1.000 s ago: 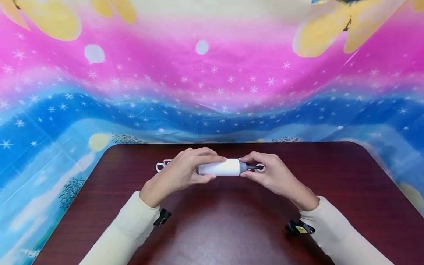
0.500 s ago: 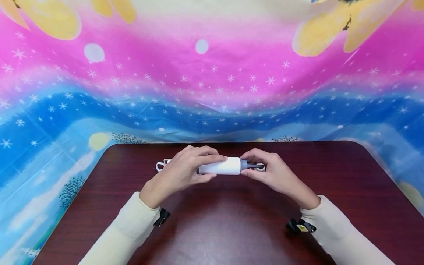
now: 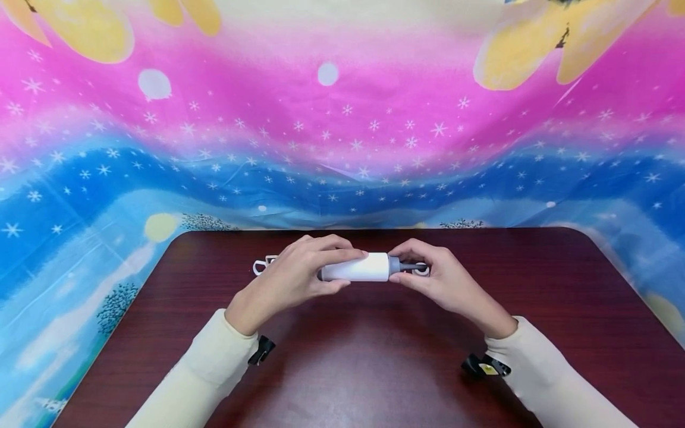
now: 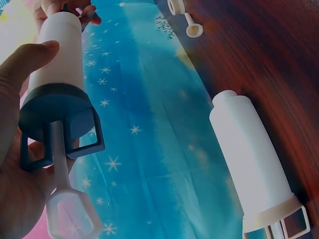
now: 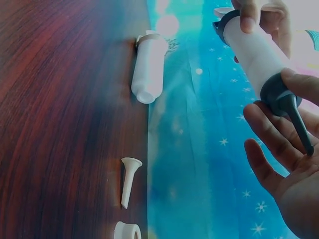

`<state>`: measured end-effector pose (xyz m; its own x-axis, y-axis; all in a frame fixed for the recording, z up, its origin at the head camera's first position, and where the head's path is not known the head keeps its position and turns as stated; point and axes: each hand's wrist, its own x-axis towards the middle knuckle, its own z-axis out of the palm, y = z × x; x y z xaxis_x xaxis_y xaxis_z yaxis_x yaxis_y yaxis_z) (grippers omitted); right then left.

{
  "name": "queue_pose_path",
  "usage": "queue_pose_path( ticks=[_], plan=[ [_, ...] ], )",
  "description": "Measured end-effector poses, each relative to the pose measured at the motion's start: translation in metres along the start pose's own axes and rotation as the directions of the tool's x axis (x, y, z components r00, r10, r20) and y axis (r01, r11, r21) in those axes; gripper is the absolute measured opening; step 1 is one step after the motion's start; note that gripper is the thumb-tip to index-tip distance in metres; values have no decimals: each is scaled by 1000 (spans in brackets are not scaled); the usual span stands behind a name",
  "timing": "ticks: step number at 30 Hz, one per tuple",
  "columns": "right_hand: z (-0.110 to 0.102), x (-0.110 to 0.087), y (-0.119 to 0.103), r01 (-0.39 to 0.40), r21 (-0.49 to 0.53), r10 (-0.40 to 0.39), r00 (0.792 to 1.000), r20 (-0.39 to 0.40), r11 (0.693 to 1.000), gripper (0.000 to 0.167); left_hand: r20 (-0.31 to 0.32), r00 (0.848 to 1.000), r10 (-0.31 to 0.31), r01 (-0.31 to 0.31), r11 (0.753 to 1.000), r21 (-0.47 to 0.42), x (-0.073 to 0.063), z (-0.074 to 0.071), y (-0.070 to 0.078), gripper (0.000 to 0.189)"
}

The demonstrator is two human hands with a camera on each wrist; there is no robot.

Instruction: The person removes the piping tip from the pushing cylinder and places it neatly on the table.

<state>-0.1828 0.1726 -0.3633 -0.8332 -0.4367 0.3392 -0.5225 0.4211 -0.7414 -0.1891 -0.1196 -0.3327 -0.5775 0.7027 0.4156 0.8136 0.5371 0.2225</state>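
Note:
A white icing syringe (image 3: 369,266) lies crosswise between both hands, over the table's far side. My left hand (image 3: 291,276) grips its barrel near the plunger end, thumb along the white side. At that end are a dark grey cap with two finger loops (image 4: 57,109) and a pale plunger (image 4: 61,154) drawn partly out, with a loop handle. My right hand (image 3: 449,282) pinches the dark grey nozzle collar (image 5: 276,92) between thumb and fingers. The long thin nozzle (image 5: 298,124) points toward the right palm.
A second white syringe (image 4: 251,154) with a beige looped cap lies on the dark red table (image 3: 364,356) near its far edge. A loose white nozzle (image 5: 129,181) and a white ring (image 5: 127,231) lie farther right. A patterned cloth (image 3: 342,148) hangs behind.
The syringe's nozzle end has risen slightly, and the right fingers have shifted a little on the collar. The left hand keeps its grip.

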Motion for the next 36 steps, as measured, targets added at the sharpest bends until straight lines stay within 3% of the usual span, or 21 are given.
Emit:
queue_pose_path(
  ticks=[10, 21, 36],
  plan=[
    [4, -2, 0, 94, -78, -99, 993, -63, 993, 36, 23, 999, -43, 45, 997, -64, 0, 0, -1, 51],
    [0, -2, -1, 26, 24, -25, 999, -19, 999, 30, 20, 999, -29, 30, 998, -63, -1, -1, 0, 51],
    [-2, -4, 0, -14, 26, 14, 1000, -10, 1000, 22, 24, 999, -22, 23, 998, -62, 1, -2, 2, 52]
  ],
)
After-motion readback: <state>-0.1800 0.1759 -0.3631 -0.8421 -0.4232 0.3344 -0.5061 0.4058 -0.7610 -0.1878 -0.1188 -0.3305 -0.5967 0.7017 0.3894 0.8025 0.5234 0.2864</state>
